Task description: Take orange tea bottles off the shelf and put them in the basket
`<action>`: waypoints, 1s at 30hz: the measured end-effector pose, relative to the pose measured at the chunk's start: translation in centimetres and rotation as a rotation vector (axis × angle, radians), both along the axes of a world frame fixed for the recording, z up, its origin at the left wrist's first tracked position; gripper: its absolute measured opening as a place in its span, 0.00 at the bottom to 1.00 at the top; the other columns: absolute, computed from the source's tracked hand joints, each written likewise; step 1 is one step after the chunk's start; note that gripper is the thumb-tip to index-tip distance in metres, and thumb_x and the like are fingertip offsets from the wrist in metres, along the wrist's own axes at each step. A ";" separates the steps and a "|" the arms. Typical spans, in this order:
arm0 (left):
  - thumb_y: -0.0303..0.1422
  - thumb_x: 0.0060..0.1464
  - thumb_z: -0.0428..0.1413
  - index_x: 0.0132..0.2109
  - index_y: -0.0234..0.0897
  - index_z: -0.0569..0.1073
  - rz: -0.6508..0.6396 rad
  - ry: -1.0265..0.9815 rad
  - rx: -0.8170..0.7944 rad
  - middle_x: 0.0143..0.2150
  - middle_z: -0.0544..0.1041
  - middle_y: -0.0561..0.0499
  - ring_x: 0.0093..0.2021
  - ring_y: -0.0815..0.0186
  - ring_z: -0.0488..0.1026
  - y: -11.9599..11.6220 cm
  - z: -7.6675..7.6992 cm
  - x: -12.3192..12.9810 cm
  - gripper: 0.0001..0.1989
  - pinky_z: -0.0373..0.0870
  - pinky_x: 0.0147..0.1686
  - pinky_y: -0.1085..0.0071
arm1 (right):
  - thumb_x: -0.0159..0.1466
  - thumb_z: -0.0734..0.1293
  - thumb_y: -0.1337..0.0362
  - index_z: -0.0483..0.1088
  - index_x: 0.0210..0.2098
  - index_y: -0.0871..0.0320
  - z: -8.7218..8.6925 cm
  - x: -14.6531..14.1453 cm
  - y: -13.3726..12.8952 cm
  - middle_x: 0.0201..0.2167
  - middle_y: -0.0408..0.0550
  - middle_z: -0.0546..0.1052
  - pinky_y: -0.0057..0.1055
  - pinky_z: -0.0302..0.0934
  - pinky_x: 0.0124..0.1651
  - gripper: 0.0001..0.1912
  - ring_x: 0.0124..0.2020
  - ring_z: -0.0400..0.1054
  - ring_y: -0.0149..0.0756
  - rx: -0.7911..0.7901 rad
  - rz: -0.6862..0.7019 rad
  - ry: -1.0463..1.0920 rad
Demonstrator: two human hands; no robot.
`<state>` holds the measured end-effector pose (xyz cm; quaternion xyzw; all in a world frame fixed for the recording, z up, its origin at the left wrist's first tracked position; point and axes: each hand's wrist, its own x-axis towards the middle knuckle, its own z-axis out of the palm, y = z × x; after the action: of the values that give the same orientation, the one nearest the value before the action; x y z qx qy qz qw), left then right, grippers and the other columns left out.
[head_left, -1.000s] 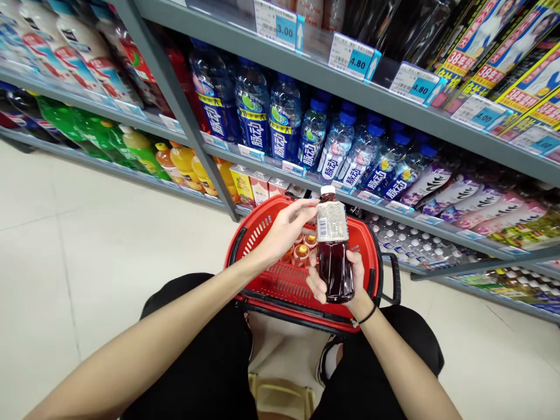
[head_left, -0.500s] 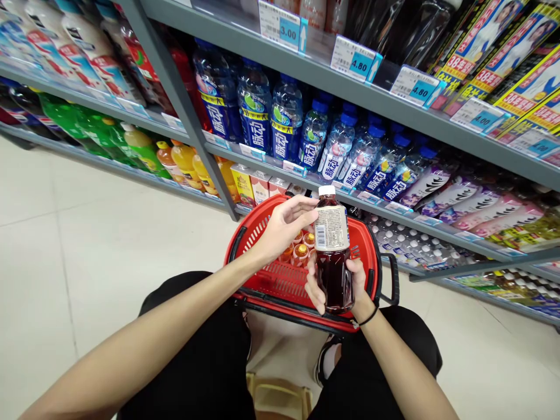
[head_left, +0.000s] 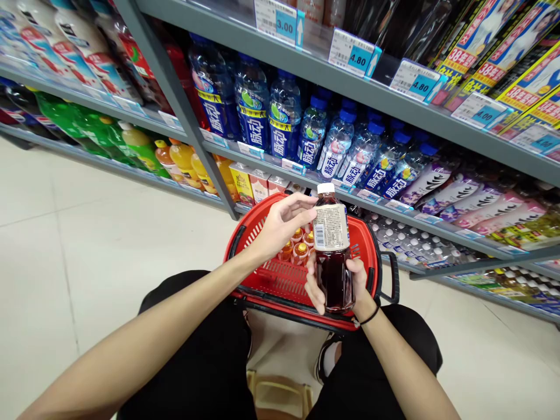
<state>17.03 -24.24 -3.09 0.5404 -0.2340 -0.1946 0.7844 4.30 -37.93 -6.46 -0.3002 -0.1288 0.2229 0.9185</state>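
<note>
A bottle of dark drink [head_left: 333, 277] with a white cap and a beige, barcoded label stands nearly upright above the basket. My right hand [head_left: 356, 280] is closed round its lower half, fingers on the left side and thumb on the right. At the label's upper left edge, my left hand [head_left: 284, 224] reaches in with fingers extended and a gap above the thumb. Its fingertips meet the bottle's side without wrapping round it. Beneath both hands is a red shopping basket [head_left: 271, 280], holding several small orange bottles [head_left: 300, 252] with yellow caps.
Grey shelving [head_left: 188, 99] runs across the front, stocked with blue-capped drink bottles [head_left: 285, 116], lying pink bottles [head_left: 499, 216] and price tags. The basket's black handle [head_left: 391, 277] juts out at the right. A small wooden stool [head_left: 280, 394] is between my legs on the pale floor [head_left: 105, 233].
Both hands and the bottle keep nearly the same pose. The view has shifted very slightly, with the shelves a little blurred.
</note>
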 end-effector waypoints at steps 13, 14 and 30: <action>0.44 0.55 0.68 0.47 0.39 0.78 0.012 0.010 0.030 0.42 0.80 0.49 0.36 0.68 0.75 0.1 0.0 0.0 0.18 0.71 0.33 0.73 | 0.53 0.66 0.34 0.68 0.45 0.60 0.7 0.2 0.3 0.23 0.47 0.72 0.35 0.66 0.26 0.36 0.26 0.71 0.44 -0.142 -0.046 0.042; 0.45 0.55 0.67 0.49 0.39 0.78 0.005 0.019 0.026 0.44 0.80 0.48 0.38 0.67 0.76 0.1 -0.1 0.0 0.19 0.72 0.35 0.73 | 0.52 0.66 0.33 0.68 0.44 0.60 0.6 0.1 0.2 0.23 0.48 0.72 0.36 0.67 0.27 0.37 0.26 0.72 0.44 -0.160 -0.056 0.048; 0.53 0.56 0.66 0.40 0.34 0.82 0.267 0.220 0.008 0.36 0.83 0.46 0.32 0.67 0.76 0.1 0.6 1.2 0.23 0.73 0.35 0.72 | 0.62 0.66 0.33 0.75 0.42 0.63 -1.7 -0.2 0.6 0.31 0.58 0.80 0.44 0.74 0.37 0.36 0.36 0.77 0.50 -0.299 -0.126 0.207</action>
<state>18.26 -24.09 -2.53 0.5453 -0.0719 -0.1477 0.8220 4.09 -37.35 -8.20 -0.4164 0.0202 0.2116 0.8840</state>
